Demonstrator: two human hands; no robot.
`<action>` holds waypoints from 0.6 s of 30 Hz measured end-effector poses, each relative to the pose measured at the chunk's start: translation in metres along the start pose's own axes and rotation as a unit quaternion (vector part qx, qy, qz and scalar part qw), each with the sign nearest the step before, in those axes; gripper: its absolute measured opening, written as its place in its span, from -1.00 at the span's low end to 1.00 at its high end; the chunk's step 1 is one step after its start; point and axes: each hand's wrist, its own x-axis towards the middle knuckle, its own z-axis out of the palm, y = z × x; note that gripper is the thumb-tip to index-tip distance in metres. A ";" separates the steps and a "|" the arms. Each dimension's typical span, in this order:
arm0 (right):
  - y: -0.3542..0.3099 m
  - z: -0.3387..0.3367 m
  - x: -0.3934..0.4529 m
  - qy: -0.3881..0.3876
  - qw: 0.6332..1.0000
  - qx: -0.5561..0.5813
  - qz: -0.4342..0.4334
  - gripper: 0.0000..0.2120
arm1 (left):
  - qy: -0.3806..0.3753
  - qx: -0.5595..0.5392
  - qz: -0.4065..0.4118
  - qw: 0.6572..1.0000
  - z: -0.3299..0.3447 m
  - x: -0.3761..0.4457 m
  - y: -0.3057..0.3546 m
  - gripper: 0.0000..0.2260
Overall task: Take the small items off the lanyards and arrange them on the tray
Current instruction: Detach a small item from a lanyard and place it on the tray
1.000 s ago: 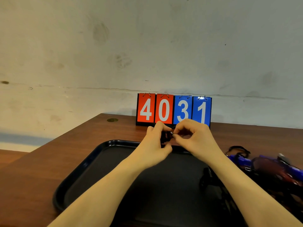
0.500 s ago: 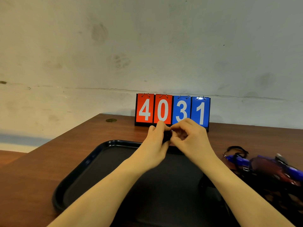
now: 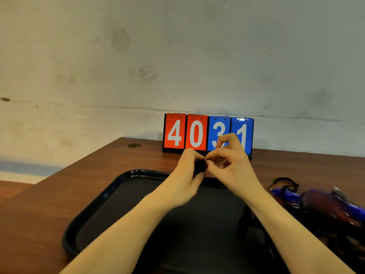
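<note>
a bare test room: stained wall, wooden table, numbered flip scoreboard.

Single head-worn wide-angle view, facing forward and slightly down across a wooden table toward a pale wall. Close range: both forearms enter from the bottom edge, meeting near frame centre above a black tray. Flip scoreboard stands at the table's far edge. No second view supplied.
</note>
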 end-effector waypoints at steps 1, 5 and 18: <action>0.000 -0.001 0.000 -0.008 1.000 0.014 0.005 -0.91 | -0.005 0.005 0.002 1.000 0.000 0.000 0.000 -0.73; 0.001 -0.005 0.001 -0.069 0.994 0.071 0.054 -0.90 | -0.023 0.011 -0.005 1.000 -0.002 -0.001 0.000 -0.72; 0.003 -0.018 0.002 -0.141 0.944 0.256 0.153 -0.97 | -0.047 0.015 -0.016 0.999 -0.004 -0.001 0.002 -0.73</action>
